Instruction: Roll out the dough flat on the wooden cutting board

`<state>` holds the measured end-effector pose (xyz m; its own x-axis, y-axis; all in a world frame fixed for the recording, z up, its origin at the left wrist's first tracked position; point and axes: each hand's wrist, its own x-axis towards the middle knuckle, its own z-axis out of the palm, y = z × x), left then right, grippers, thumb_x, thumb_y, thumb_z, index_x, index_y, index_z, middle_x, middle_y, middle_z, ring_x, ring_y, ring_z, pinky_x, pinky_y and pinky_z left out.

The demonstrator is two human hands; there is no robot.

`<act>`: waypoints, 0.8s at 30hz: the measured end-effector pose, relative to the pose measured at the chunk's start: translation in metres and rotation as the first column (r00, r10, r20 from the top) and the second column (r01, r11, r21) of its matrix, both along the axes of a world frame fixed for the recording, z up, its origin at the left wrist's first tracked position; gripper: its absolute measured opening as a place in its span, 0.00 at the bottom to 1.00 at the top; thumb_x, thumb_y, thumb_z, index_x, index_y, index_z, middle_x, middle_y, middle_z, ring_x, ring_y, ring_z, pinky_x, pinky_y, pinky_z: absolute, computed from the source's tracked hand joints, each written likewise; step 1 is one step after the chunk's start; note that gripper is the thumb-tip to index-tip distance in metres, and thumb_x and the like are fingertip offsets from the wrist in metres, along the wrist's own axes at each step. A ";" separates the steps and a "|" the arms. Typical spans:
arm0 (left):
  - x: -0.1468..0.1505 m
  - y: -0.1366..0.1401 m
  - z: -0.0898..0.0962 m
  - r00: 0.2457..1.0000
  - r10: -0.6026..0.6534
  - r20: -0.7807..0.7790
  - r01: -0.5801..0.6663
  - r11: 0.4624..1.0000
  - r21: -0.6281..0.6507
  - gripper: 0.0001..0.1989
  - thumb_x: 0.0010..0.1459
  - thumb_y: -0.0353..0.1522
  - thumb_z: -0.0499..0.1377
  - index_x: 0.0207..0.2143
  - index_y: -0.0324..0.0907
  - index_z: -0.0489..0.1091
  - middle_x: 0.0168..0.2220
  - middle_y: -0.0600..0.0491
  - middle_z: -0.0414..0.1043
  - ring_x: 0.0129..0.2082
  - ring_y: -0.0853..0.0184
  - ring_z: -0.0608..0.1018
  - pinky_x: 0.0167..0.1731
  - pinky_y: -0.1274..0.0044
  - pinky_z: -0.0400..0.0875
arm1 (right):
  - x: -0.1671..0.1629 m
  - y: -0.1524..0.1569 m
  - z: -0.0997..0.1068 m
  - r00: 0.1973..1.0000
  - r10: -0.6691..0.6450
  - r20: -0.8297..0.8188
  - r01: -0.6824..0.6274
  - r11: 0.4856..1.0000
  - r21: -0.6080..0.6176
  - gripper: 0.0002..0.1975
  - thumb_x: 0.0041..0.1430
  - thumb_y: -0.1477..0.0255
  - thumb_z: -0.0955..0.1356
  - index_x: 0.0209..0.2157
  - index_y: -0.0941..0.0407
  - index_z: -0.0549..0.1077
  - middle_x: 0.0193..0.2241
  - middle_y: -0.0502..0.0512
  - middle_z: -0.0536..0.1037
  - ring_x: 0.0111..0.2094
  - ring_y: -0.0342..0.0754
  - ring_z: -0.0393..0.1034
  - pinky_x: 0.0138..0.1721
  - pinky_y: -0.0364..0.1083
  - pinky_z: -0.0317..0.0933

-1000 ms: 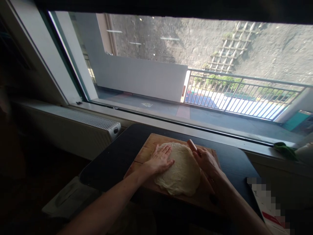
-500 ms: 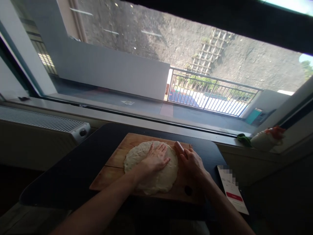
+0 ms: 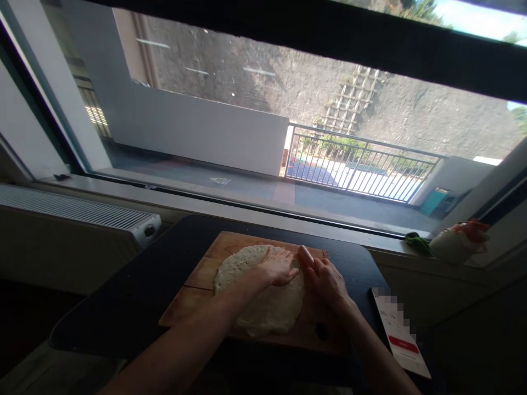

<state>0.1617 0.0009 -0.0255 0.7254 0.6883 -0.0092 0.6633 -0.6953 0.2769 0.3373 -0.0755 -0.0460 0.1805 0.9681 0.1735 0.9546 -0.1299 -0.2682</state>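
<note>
A flat, roughly round sheet of dough (image 3: pixel 267 310) lies on a wooden board (image 3: pixel 197 302). Across the dough's upper right part rests my left hand (image 3: pixel 280 267), palm down with its fingers stretched out. My right hand (image 3: pixel 329 278) is wrapped round a wooden rolling pin (image 3: pixel 305 256), whose end sticks out beyond the fingers. The pin lies along the right side of the board, beside the dough's edge. Most of the pin is hidden under the right hand and forearm.
The board stands on a dark table (image 3: pixel 123 299). A phone (image 3: pixel 401 334) lies by the table's right edge. A radiator (image 3: pixel 82 219) is at left, below the window. On the sill at right are a white pot (image 3: pixel 453 245) and a green item (image 3: pixel 418 243).
My left hand has slid a little to the right across the dough, toward the pin. The right hand keeps its hold. The whole view has tilted up slightly.
</note>
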 end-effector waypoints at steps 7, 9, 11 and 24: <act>-0.013 0.015 -0.009 1.000 0.010 0.005 -0.010 0.997 0.077 0.24 0.63 0.39 0.45 0.58 0.41 0.60 0.61 0.45 0.58 0.62 0.57 0.59 0.62 0.60 0.42 | -0.002 -0.001 0.001 1.000 -0.003 0.016 0.003 1.000 0.003 0.14 0.63 0.63 0.60 0.46 0.52 0.70 0.42 0.55 0.72 0.44 0.48 0.66 0.41 0.43 0.57; -0.012 0.016 -0.011 1.000 0.011 0.009 -0.012 0.994 0.111 0.22 0.63 0.38 0.45 0.57 0.43 0.61 0.61 0.47 0.60 0.61 0.57 0.60 0.62 0.59 0.42 | -0.002 -0.002 0.001 1.000 -0.001 0.012 0.001 1.000 0.001 0.15 0.63 0.63 0.60 0.46 0.52 0.70 0.42 0.55 0.72 0.44 0.48 0.67 0.40 0.43 0.58; -0.008 0.017 -0.010 1.000 0.016 -0.014 -0.014 0.990 0.142 0.21 0.62 0.38 0.46 0.54 0.44 0.65 0.58 0.47 0.64 0.58 0.57 0.64 0.61 0.58 0.43 | -0.001 -0.002 0.000 1.000 0.004 0.004 -0.004 1.000 0.003 0.15 0.63 0.63 0.60 0.46 0.53 0.70 0.41 0.55 0.72 0.44 0.49 0.67 0.40 0.43 0.58; 0.000 0.009 -0.001 0.997 0.076 0.004 -0.076 0.985 0.156 0.22 0.59 0.36 0.46 0.52 0.38 0.67 0.54 0.40 0.66 0.57 0.52 0.65 0.62 0.59 0.40 | 0.003 -0.001 -0.008 0.999 0.032 0.023 -0.033 0.999 0.030 0.16 0.62 0.64 0.60 0.48 0.51 0.70 0.41 0.55 0.72 0.43 0.49 0.68 0.39 0.44 0.58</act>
